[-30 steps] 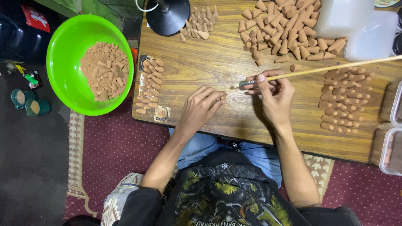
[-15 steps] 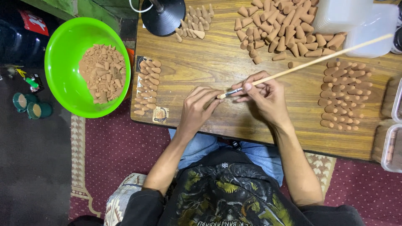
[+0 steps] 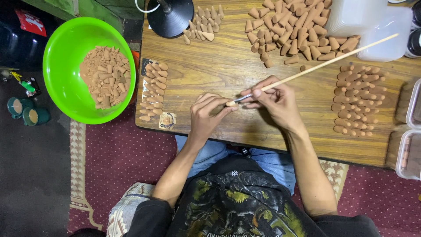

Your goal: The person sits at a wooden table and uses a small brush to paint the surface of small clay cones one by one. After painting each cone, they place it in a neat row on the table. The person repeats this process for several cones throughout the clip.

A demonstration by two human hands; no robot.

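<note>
Right hand [image 3: 276, 103] pinches the brush [image 3: 315, 68] low on its stick, thumb and fingers pressed together around the dark ferrule; the long pale handle runs up and away to the right of the grip, over the table [image 3: 228, 70]. Left hand [image 3: 208, 114] sits just left of that grip, fingers curled in, fingertips closed on a small tan cone [image 3: 231, 103] right at the brush tip. Cone is mostly hidden by the fingers, only its end shows; it touches or nearly touches the brush tip, can't tell which. Both hands hover low over bare wood near the table's front edge, wrists apart, fingertips almost meeting at the cone. Right of the grip: neat rows of cones [image 3: 357, 98] lying on their sides. Above and slightly right of the grip, under the brush handle: loose cone pile [image 3: 298, 30], with clear plastic tubs [image 3: 372, 26] past it. Above-left of the grip: black lamp base [image 3: 169, 17] with a few more cones beside it. Left of the left hand: short cone rows [image 3: 153, 90] at the table's left edge. Further left, off the table: green bowl [image 3: 66, 87] holding a heap of crumbly cone pieces. Far right edge: two more clear boxes [image 3: 412, 131], contents unclear. Below the hands: person's lap, red rug [image 3: 118, 153] underneath.
</note>
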